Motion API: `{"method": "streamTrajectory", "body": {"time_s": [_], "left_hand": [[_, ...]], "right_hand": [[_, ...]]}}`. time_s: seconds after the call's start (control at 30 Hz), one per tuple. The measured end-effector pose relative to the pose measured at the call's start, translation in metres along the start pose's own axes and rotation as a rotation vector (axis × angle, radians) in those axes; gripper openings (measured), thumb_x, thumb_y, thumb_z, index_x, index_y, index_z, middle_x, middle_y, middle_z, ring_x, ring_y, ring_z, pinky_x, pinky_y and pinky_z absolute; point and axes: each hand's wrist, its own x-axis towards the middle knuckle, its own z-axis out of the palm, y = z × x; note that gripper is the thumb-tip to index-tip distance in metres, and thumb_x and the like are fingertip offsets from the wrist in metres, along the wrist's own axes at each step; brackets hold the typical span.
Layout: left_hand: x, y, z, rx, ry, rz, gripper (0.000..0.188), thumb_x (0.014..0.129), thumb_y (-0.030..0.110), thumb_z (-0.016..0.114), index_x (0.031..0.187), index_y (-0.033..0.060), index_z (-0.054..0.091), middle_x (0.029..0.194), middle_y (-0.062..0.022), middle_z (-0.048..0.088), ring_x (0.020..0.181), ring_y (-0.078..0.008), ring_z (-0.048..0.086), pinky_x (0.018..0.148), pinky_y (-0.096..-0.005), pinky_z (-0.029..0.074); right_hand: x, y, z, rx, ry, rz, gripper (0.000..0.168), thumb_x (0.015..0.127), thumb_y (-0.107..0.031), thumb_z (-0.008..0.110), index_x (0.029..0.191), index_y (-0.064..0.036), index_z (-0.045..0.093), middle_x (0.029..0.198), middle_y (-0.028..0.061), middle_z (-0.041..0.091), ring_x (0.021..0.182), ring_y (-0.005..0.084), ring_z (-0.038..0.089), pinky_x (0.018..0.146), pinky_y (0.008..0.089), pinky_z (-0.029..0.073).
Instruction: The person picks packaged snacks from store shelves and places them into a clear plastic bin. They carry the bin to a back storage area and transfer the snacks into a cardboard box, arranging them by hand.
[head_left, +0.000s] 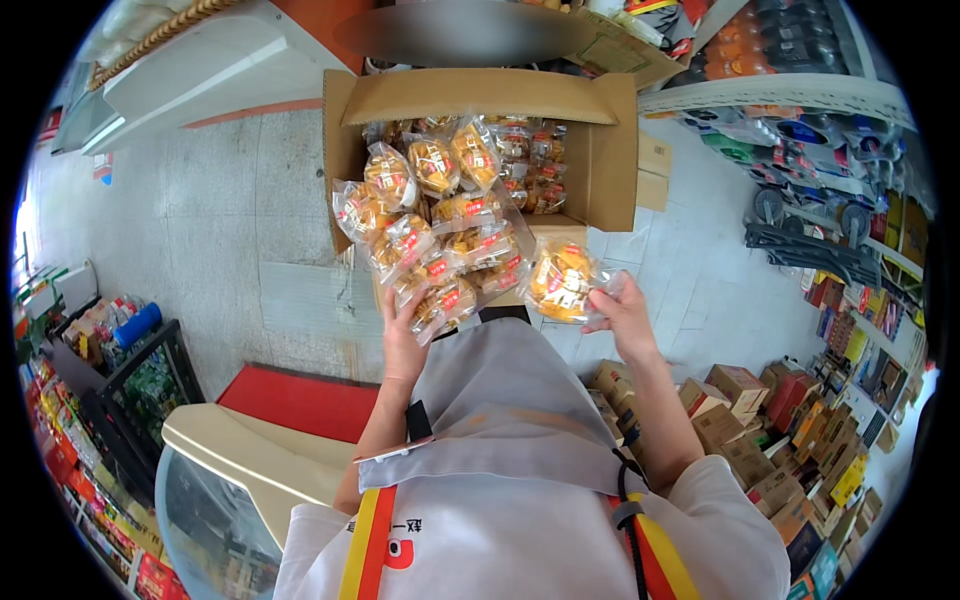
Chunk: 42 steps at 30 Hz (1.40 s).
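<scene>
My left hand (405, 326) grips the near left corner of a heap of wrapped pastries (454, 240), which seems to sit in a clear plastic container (517, 225). Between the fingers and thumb of my right hand (624, 319) is a single wrapped pastry (562, 281), held by the edge of its clear bag. It is apart from the heap, to its right. Beyond the heap stands an open cardboard box (611, 176) with more wrapped pastries (529, 154) inside. The heap overlaps the box's near left part and hides its bottom there.
A shelf (780, 90) with bottled drinks stands at the right, near a folded trolley (814, 244). Several cartons (739, 442) are piled at the lower right. A cream-rimmed chest with a glass lid (225, 517) is close on my left. Tiled floor (225, 195) lies beyond it.
</scene>
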Motion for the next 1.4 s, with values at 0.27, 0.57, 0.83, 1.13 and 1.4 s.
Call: {"method": "streamTrajectory", "body": {"time_s": [0.27,0.57,0.83,1.13,1.4], "left_hand": [[-0.001,-0.003,-0.004,0.007,-0.003,0.098,0.051,0.071,0.013,0.076,0.118,0.0108,0.057,0.135,-0.0254,0.033,0.125,-0.0382,0.037,0.097,-0.0396,0.04],[0.0,-0.003,-0.008,0.049,-0.013,0.145,0.051,0.072,0.027,0.075,0.117,0.011,0.058,0.137,-0.0317,0.027,0.122,-0.0393,0.041,0.092,-0.0395,0.044],[-0.002,-0.006,-0.004,0.084,0.027,0.154,0.052,0.07,0.027,0.077,0.116,0.0109,0.059,0.136,-0.0319,0.028,0.121,-0.0398,0.041,0.091,-0.0402,0.045],[-0.004,-0.009,-0.002,-0.003,0.044,0.126,0.051,0.07,0.024,0.077,0.116,0.0124,0.059,0.136,-0.0292,0.03,0.115,-0.0379,0.048,0.088,-0.0393,0.047],[-0.006,-0.006,-0.002,0.033,0.046,0.117,0.049,0.07,0.021,0.077,0.116,0.0126,0.06,0.138,-0.028,0.029,0.117,-0.0365,0.047,0.087,-0.0387,0.047]], "right_hand": [[-0.018,0.017,0.032,0.111,0.019,-0.011,0.024,0.087,-0.013,0.057,0.107,-0.006,0.045,0.094,0.0056,0.058,0.079,0.0137,0.061,0.055,0.031,0.056],[-0.019,0.042,0.018,-0.215,0.091,-0.361,0.014,0.081,-0.006,0.06,0.088,-0.009,0.048,0.081,0.0025,0.059,0.078,0.0136,0.059,0.064,0.0287,0.047],[-0.003,-0.008,0.085,-1.466,0.061,-1.161,0.01,0.078,-0.009,0.05,0.088,-0.01,0.049,0.083,0.0045,0.061,0.084,0.0216,0.059,0.078,0.0369,0.041],[0.044,0.003,0.086,-1.323,-0.225,-0.834,0.019,0.079,-0.01,0.055,0.098,-0.012,0.053,0.094,0.0038,0.062,0.101,0.0217,0.056,0.08,0.0383,0.044],[0.025,-0.01,0.113,-1.721,-0.257,-1.094,0.018,0.076,-0.013,0.055,0.094,-0.013,0.057,0.093,0.001,0.06,0.096,0.0193,0.053,0.084,0.0358,0.041]]}}
